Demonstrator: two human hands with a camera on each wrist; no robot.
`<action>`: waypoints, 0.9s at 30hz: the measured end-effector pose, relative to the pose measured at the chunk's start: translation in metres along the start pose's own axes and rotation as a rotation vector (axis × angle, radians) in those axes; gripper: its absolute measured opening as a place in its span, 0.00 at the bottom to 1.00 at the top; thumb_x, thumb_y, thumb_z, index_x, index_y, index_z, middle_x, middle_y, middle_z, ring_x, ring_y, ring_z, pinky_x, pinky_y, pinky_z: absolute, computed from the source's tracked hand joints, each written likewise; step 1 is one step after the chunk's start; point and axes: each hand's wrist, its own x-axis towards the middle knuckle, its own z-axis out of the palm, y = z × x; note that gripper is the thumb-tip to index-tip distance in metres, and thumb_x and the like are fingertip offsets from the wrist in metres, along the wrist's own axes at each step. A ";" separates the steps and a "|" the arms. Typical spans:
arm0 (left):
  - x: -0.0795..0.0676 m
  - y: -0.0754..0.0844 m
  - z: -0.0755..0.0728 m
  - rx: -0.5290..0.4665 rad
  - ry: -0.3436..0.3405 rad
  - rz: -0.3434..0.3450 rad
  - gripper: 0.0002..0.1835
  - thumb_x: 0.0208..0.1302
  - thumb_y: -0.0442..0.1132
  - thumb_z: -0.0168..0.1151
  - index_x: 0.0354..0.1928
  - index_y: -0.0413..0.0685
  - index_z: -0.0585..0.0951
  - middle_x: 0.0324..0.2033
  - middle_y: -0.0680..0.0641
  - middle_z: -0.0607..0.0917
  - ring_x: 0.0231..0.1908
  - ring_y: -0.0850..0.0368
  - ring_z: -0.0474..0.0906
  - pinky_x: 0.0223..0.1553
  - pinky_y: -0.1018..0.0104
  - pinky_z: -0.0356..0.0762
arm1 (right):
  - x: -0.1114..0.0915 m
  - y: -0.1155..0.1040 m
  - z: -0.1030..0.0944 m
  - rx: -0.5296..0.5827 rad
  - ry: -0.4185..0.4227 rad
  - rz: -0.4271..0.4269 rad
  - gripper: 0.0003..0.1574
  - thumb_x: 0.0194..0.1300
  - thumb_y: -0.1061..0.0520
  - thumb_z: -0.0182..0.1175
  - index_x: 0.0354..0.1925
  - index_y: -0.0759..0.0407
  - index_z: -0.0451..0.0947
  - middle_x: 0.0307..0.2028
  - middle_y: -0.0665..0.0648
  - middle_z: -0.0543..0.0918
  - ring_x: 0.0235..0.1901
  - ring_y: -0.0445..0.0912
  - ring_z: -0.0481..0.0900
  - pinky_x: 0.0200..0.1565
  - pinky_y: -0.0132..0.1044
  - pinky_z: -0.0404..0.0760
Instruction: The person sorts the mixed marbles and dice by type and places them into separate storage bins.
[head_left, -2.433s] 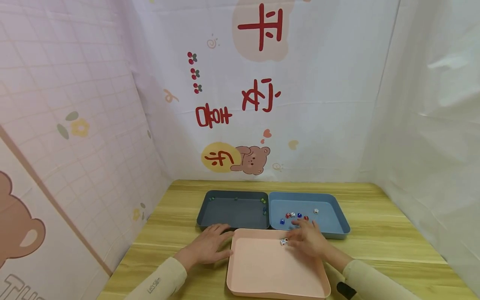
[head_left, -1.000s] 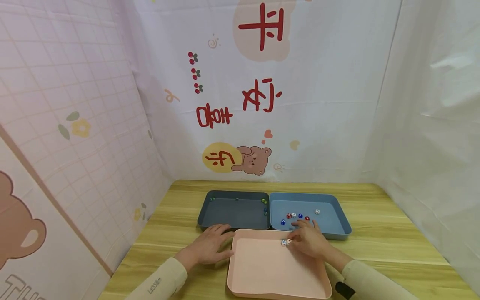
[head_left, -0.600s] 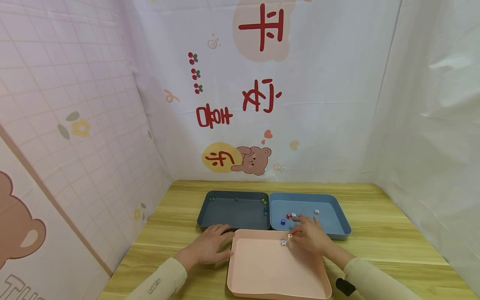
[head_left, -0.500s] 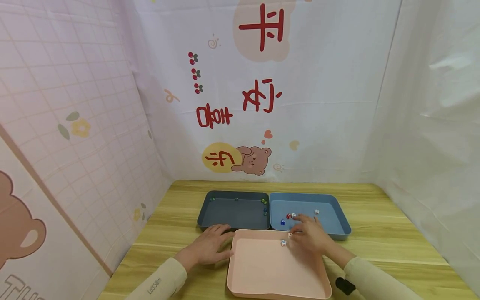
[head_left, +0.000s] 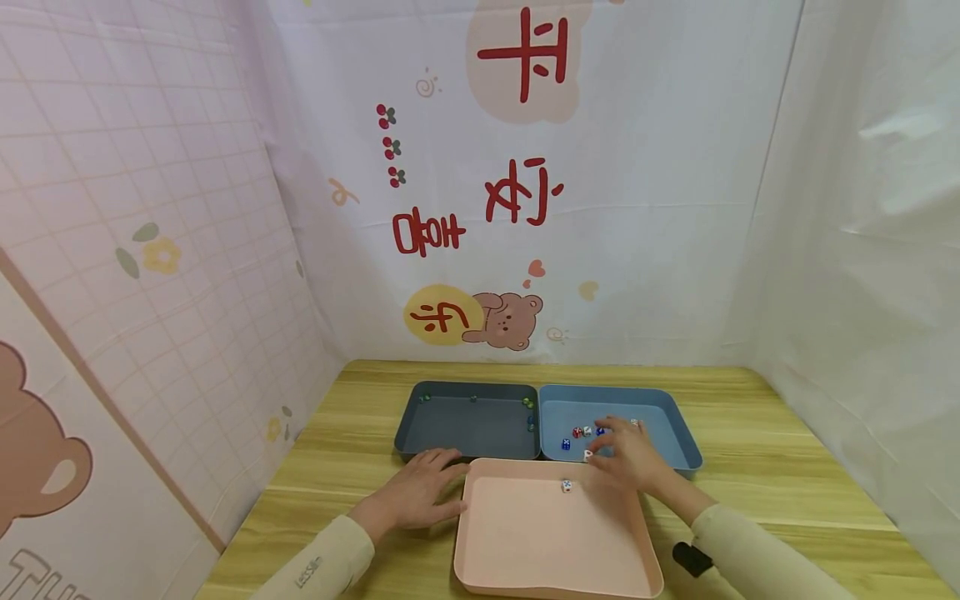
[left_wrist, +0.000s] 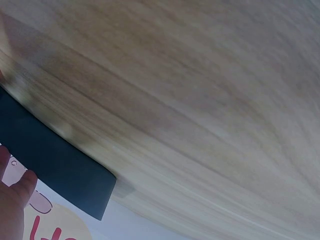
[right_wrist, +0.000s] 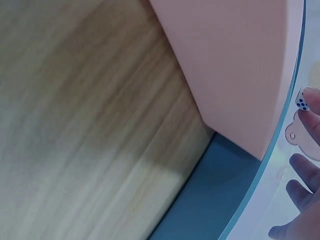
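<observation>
My right hand (head_left: 633,461) pinches a white die (head_left: 588,456) between thumb and index finger, above where the pink tray (head_left: 517,542) meets the blue tray (head_left: 678,425). In the right wrist view, blue pips show on that die (right_wrist: 302,101), and the other fingers are spread. Another white die (head_left: 567,486) lies near the far side of the pink tray. My left hand (head_left: 422,490) rests at this tray's left edge with relaxed fingers, fingertips at the rim. The blue tray holds a blue die (head_left: 566,444), a red die (head_left: 577,432) and other dice, partly hidden by my right hand.
Left of the blue tray stands a dark grey tray (head_left: 465,427) with several small green and blue pieces (head_left: 528,403) along its sides. All three trays sit on a wood-grain table (head_left: 757,475). Printed white cloth (head_left: 645,208) hangs behind and at both sides.
My right hand has picked the white die from the pink tray and carried it up and forward to the blue tray's near edge. My left hand stays in place.
</observation>
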 end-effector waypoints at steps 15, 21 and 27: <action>-0.001 -0.001 -0.002 -0.001 0.001 0.008 0.33 0.73 0.61 0.49 0.72 0.51 0.69 0.70 0.40 0.66 0.69 0.40 0.61 0.67 0.40 0.58 | 0.005 0.026 -0.010 -0.023 0.035 0.053 0.03 0.60 0.53 0.70 0.32 0.50 0.88 0.57 0.70 0.78 0.60 0.70 0.70 0.56 0.82 0.48; 0.000 0.000 -0.003 0.007 -0.019 0.001 0.33 0.74 0.61 0.48 0.73 0.52 0.68 0.71 0.41 0.65 0.69 0.41 0.60 0.68 0.41 0.57 | 0.004 0.044 -0.015 -0.066 0.024 0.120 0.04 0.62 0.51 0.69 0.34 0.48 0.89 0.58 0.69 0.77 0.61 0.70 0.69 0.56 0.82 0.48; 0.000 0.002 -0.004 0.009 -0.028 -0.006 0.33 0.73 0.62 0.48 0.73 0.52 0.68 0.71 0.41 0.65 0.70 0.41 0.60 0.68 0.41 0.57 | 0.005 0.061 -0.016 -0.112 0.033 0.157 0.03 0.61 0.53 0.69 0.33 0.49 0.88 0.56 0.71 0.79 0.59 0.70 0.69 0.54 0.82 0.50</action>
